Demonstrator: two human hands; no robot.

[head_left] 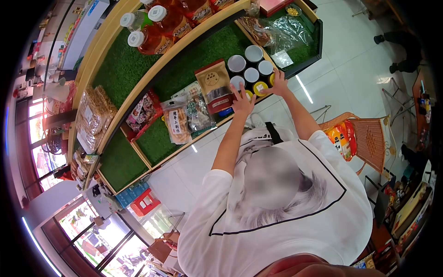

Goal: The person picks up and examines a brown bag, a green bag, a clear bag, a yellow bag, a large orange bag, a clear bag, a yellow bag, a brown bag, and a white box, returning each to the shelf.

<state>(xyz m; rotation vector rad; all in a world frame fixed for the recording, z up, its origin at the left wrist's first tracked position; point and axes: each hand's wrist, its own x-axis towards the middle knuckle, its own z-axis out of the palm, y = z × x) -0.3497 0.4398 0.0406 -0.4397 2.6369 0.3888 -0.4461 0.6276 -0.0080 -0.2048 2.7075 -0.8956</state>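
Canisters (251,75), some with pale tops and some with yellow ones, stand upright in a tight cluster on the green-lined counter (170,67), directly beneath my two hands. My left hand (242,102) has its fingers spread over the near-left corner of the cluster, touching a pale top and reaching across a yellow one; my right hand (277,85) lies at the near-right corner, fingers apart, against a yellow top. Whether either bears any weight I cannot tell. Immediately left of the cluster, a brown pouch (212,83) with a dark lower band lies beside my left hand; beyond it are a green-printed packet (199,115) and a clear packet (176,121) of pale sticks. Farther left, a red tray (152,121) holds small wrapped pieces. Right of the canisters, a crumpled transparent bag (293,33) occupies the end section, near a small bowl (293,10) of yellow bits. On the raised tier, amber bottles (154,40) with white caps stand at the top of my view, and large snack bags (94,115) lie at its left end. Outward to the right, a wicker chair (371,141) carries an orange-and-yellow packet (342,140); above it, another person's legs (404,51) show in dark clothing.
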